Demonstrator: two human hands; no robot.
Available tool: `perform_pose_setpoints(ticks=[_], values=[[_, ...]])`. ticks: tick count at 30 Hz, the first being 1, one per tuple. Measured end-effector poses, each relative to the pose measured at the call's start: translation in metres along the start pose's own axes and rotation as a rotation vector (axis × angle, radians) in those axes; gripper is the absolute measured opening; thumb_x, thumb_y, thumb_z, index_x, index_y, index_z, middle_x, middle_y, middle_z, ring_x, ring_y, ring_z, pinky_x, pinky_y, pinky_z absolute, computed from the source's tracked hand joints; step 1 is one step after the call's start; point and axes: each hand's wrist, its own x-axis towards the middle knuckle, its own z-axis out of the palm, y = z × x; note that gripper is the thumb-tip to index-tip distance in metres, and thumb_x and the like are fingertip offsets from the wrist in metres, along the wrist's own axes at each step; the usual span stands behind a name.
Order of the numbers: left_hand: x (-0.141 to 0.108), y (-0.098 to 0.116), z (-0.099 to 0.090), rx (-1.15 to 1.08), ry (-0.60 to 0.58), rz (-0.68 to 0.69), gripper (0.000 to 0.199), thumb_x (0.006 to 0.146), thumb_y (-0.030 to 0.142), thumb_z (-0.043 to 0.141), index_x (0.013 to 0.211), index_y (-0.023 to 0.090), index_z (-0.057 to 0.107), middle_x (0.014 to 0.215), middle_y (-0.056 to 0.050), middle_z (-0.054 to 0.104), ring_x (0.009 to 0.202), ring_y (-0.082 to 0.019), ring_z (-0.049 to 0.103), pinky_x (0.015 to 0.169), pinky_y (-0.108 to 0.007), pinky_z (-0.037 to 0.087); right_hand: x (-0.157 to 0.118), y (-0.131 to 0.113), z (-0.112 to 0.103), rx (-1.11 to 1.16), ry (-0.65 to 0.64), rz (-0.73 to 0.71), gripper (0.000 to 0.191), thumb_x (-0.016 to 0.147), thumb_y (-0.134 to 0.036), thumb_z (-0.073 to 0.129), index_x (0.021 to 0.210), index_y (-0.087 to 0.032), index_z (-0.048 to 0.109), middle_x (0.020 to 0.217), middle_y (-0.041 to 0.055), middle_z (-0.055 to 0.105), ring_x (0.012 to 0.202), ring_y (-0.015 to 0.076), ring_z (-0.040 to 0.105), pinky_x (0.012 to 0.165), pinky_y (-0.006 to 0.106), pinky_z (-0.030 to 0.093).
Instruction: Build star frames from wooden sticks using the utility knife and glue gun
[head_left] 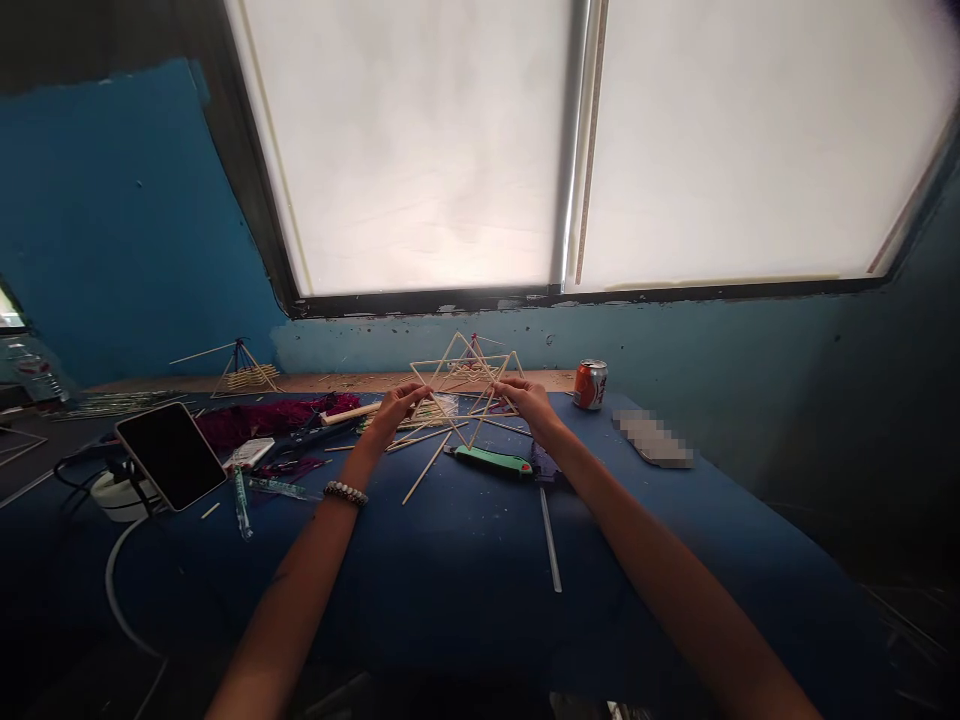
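A star-shaped frame of thin wooden sticks [470,417] is held up above the blue table. My left hand [399,408] pinches its left side between thumb and fingers. On the right side, my right hand [526,402] grips it in the same way. Below the frame lies a green-handled utility knife [493,461], apart from both hands. Loose wooden sticks [426,468] lie on the table under and beside my left hand. Behind the star, a small stick structure with a purple tie [475,345] is partly hidden by it.
A drink can [590,385] stands at the right, near a blurred flat object [652,438]. Leftward are a phone [171,456] on a white stand, purple fibre [259,420], clear tubes [241,500] and another stick pyramid [244,370]. A clear glue stick [550,540] lies in front.
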Motion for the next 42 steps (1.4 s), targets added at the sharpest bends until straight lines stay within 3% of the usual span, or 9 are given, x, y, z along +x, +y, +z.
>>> perform_pose_setpoints(ticks=[11,20,29,42], values=[[-0.001,0.007,0.003,-0.103,0.036,0.02,0.04,0.071,0.057,0.077,0.075,0.018,0.073,0.075,-0.003,0.065,0.056,-0.01,0.04,0.051,-0.026,0.034,0.001,0.003,0.001,-0.023,0.007,-0.111,0.034,0.069,-0.045,0.077,0.087,-0.017,0.074,0.09,0.0091,0.075,0.079,0.0202,0.067,0.068,0.032,0.054],[0.005,-0.011,-0.003,-0.071,-0.011,-0.089,0.044,0.072,0.061,0.074,0.085,0.019,0.076,0.092,-0.008,0.07,0.064,-0.013,0.047,0.054,-0.025,0.036,0.003,0.009,0.004,-0.019,0.041,-0.063,0.031,0.066,-0.043,0.079,0.085,-0.019,0.075,0.086,0.0067,0.075,0.072,0.0189,0.066,0.069,0.032,0.054],[0.002,-0.006,0.0,-0.06,-0.004,-0.078,0.043,0.073,0.06,0.073,0.083,0.018,0.074,0.09,-0.007,0.07,0.066,-0.014,0.05,0.055,-0.025,0.036,-0.001,0.005,0.004,-0.034,0.034,-0.078,0.029,0.067,-0.042,0.078,0.084,-0.017,0.076,0.084,0.0058,0.074,0.065,0.0143,0.06,0.066,0.029,0.052],[-0.003,0.004,0.002,-0.059,0.005,-0.053,0.042,0.072,0.059,0.073,0.076,0.018,0.071,0.08,-0.005,0.065,0.063,-0.012,0.044,0.054,-0.025,0.034,-0.003,0.004,0.004,-0.06,0.03,-0.079,0.028,0.07,-0.042,0.077,0.084,-0.018,0.075,0.087,0.007,0.073,0.069,0.0159,0.061,0.069,0.031,0.052]])
